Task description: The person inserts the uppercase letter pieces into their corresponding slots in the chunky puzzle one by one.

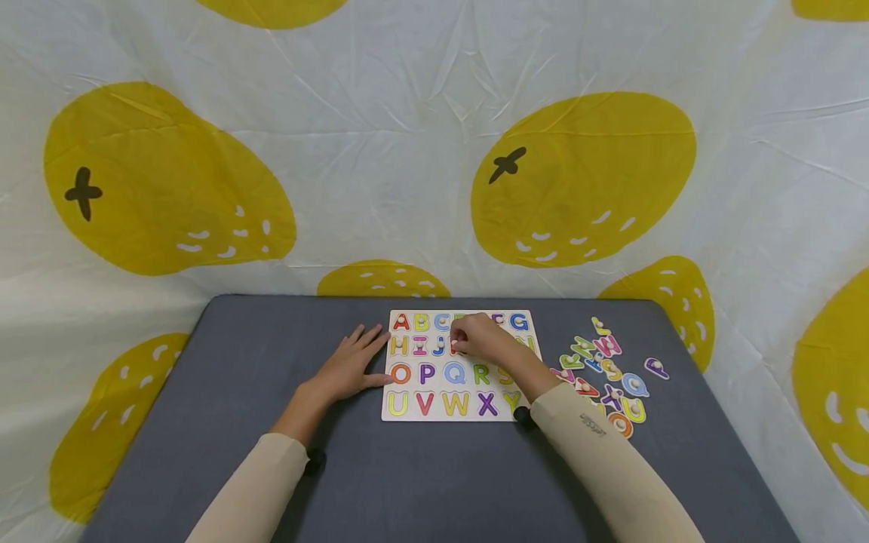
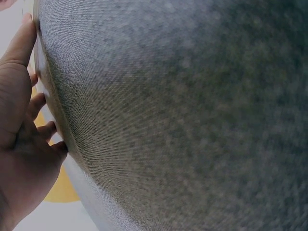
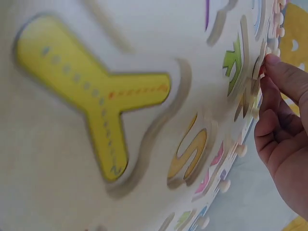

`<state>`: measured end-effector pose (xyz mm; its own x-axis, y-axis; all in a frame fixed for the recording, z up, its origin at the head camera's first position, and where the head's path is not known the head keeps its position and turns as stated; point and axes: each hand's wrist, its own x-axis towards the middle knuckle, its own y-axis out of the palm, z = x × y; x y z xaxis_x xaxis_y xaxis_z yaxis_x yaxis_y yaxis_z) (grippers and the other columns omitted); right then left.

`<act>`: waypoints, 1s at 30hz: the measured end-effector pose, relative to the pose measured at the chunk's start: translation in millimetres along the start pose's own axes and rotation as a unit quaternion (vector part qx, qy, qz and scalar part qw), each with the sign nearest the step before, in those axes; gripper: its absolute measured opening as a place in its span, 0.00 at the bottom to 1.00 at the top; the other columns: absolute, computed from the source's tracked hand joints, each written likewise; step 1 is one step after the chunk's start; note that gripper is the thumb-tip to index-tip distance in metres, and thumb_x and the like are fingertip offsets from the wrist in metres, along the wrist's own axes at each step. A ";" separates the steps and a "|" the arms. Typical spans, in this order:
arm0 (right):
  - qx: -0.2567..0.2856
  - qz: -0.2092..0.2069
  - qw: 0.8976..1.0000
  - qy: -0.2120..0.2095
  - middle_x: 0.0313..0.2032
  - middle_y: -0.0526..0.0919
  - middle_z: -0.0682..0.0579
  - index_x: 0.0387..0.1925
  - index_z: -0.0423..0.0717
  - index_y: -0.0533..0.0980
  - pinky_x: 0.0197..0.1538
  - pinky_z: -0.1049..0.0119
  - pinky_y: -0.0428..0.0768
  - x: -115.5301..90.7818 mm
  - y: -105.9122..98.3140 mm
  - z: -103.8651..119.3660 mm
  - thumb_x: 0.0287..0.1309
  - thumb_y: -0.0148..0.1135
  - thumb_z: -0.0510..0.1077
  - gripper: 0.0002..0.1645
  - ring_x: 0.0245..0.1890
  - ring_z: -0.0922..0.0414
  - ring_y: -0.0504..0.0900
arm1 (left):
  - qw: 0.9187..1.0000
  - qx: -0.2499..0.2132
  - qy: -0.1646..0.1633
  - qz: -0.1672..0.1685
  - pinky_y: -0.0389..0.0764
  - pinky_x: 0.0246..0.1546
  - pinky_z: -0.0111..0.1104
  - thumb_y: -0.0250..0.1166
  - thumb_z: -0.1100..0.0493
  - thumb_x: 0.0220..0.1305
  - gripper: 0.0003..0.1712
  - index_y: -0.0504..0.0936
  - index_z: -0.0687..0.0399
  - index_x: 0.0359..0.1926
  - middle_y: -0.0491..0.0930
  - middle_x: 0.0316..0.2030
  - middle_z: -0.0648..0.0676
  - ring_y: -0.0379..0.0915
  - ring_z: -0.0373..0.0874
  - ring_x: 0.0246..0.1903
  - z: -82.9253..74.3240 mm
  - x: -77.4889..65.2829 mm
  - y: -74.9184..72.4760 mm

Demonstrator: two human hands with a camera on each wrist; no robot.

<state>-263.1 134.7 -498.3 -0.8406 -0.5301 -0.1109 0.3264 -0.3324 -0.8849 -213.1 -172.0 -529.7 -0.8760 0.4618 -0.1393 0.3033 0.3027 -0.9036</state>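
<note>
A pale wooden alphabet puzzle board [image 1: 412,407] lies on the grey table, its coloured letters in four rows. My right hand [image 1: 483,337] reaches over the second row, just right of the J. Its thumb and forefinger pinch a red letter piece [image 3: 262,70] close above the board; the hand hides most of the piece, so I cannot tell which letter it is. My left hand [image 1: 348,367] lies flat at the board's left side, fingers spread, with thumb and fingertips at the edge. Knobbed pieces such as the red A [image 1: 401,322] sit in the upper rows.
Right of the board lies a loose heap of letter pieces, among them a blue Q [image 1: 635,385], a yellow U [image 1: 634,410] and an orange O [image 1: 620,424]. A purple P [image 1: 655,368] lies apart, farther right. Behind the table hangs a fruit-patterned cloth [image 1: 380,181].
</note>
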 end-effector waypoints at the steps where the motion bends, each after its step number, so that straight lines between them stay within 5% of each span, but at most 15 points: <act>1: -0.002 -0.002 1.000 0.002 0.26 0.80 0.56 0.31 0.50 0.82 0.34 0.68 0.73 0.7 1.0 0.6 0.66 0.70 0.42 0.06 0.27 0.60 0.73 | 1.000 -0.001 0.000 0.001 0.45 0.78 0.62 0.68 0.35 0.65 0.55 0.53 0.47 0.83 0.49 0.82 0.57 0.36 0.65 0.82 0.0 0.2 0.1; 17: 0.021 -0.019 1.000 0.013 0.28 0.81 0.55 0.38 0.45 0.83 0.38 0.66 0.75 -6.6 2.1 -4.2 0.64 0.71 0.41 0.04 0.30 0.60 0.75 | 1.000 -0.007 0.000 -0.001 0.47 0.77 0.64 0.69 0.35 0.64 0.54 0.55 0.49 0.82 0.51 0.82 0.59 0.38 0.67 0.81 -4.0 -0.9 -3.6; 24: 0.040 -0.040 0.998 0.018 0.30 0.82 0.55 0.43 0.43 0.83 0.40 0.64 0.77 -30.7 -14.7 -10.8 0.65 0.68 0.39 0.06 0.30 0.61 0.76 | 1.000 -0.004 0.002 -0.005 0.48 0.77 0.64 0.70 0.36 0.64 0.54 0.56 0.49 0.82 0.52 0.81 0.59 0.39 0.67 0.81 -4.3 -2.2 -2.9; 30: 0.043 -0.065 0.996 0.045 0.29 0.82 0.54 0.45 0.42 0.83 0.39 0.63 0.77 -54.9 -27.8 -37.4 0.67 0.68 0.40 0.08 0.29 0.60 0.77 | 1.000 -0.004 0.002 -0.004 0.47 0.77 0.64 0.69 0.35 0.64 0.54 0.56 0.49 0.82 0.51 0.82 0.59 0.38 0.67 0.81 -3.0 -0.9 -1.6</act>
<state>-242.2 202.2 -484.5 -0.9123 -0.4075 -0.0404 0.2442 -0.4621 -0.8525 -211.6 -170.4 -526.9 -0.8769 0.4625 -0.1310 0.2996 0.3127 -0.9014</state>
